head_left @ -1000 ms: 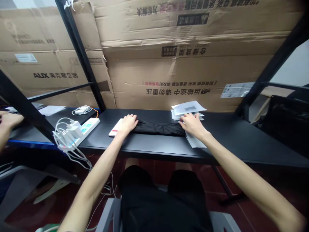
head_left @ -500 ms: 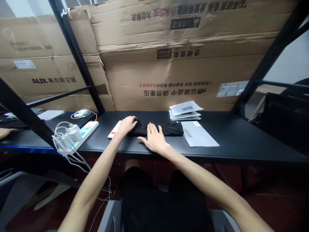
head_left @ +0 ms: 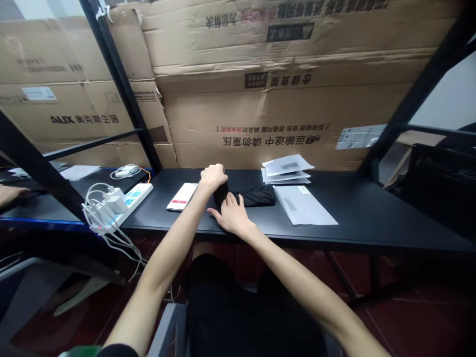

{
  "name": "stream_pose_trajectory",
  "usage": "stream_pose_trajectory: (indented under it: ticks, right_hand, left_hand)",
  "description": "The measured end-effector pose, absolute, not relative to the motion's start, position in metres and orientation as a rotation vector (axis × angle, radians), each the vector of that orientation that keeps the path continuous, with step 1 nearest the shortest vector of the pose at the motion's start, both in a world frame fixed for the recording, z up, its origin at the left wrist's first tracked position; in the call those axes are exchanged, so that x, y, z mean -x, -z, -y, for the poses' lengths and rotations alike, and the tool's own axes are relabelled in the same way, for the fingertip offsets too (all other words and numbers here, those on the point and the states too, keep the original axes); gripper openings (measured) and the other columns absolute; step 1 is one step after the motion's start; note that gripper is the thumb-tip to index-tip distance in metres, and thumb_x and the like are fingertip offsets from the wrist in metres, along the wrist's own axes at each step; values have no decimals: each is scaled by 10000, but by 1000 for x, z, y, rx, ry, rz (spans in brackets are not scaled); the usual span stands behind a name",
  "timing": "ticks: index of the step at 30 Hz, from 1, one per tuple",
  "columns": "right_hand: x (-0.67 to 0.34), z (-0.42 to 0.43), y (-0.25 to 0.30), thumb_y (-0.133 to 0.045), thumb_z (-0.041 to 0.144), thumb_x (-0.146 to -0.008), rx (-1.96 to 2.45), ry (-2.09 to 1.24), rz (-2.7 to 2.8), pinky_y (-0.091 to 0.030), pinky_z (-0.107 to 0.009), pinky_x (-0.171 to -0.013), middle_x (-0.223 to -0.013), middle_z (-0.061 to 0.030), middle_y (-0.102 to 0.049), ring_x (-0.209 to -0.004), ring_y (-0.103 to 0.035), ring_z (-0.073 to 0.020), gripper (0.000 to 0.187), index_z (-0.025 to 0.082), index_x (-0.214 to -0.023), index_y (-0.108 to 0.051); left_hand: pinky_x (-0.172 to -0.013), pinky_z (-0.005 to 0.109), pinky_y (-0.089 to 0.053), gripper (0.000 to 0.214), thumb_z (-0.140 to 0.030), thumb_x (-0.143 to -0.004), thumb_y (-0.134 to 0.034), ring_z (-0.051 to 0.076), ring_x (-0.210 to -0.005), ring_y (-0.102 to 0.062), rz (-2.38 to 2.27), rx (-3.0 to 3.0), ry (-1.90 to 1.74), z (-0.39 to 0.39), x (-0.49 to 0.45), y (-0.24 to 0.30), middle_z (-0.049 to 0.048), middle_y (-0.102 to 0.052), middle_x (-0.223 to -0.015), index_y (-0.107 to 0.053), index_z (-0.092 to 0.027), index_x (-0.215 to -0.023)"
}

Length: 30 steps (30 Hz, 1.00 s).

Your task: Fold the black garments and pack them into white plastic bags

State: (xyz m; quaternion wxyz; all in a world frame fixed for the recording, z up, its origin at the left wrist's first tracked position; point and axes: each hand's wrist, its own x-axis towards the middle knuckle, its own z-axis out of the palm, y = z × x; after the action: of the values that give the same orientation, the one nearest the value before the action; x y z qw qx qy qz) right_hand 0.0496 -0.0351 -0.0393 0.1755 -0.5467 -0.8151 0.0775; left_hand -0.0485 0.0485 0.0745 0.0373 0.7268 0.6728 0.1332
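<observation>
Soft light reaches the cardboard (head_left: 241, 106) beyond the left grip (head_left: 214, 177), with hazy glare far to its left. Below the grip, the floor (head_left: 390, 317) sinks into shadow. Wide-angle distortion slants the posts (head_left: 121, 82); the black cloth (head_left: 257, 196) loses detail.

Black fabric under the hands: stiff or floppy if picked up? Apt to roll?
Probably floppy: the black fabric is wrinkled and bends upward at the end the left hand holds. Rolling seems unlikely, since the part beyond the right hand lies low along the desk.
</observation>
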Motion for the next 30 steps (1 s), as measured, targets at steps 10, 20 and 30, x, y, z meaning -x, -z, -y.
stream_pose_trajectory:
  ticks: [10, 20, 30]
  right_hand:
    - [-110, 67, 41, -346, 640, -1132, 1872, -81, 2142, -96, -672, -1351, -1784, -333, -252, -1702, -196, -433, 916, -79, -1700, -337]
    - [-148, 67, 44, -375, 522, -1148, 1813, -179, 2048, -145, -709, -1327, -1748, -222, -437, -1647, -361, -346, 682, 169, -1731, -381]
    - [-139, 87, 46, -390, 595, -1139, 1726, -70, 2075, -137, -667, -1350, -1804, -243, -304, -1689, -273, -360, 793, 102, -1755, -312]
  left_hand:
    - [-1101, 388, -519, 361, -143, -1018, -528, 307, -1329, -710, -2131, -2295, -343, -20, -27, -71, 240, -734, -1372, -730, -111, -1316]
    - [-1048, 387, -554, 304, -220, -1018, -614, 301, -1263, -741, -1880, -2300, -338, -1, -54, -48, 177, -769, -1351, -758, -182, -1283]
    - [-1119, 484, -517, 555, -609, -1097, -462, 383, -1366, -666, -2127, -1832, -641, 33, 49, -30, 222, -694, -1458, -666, -170, -1368]
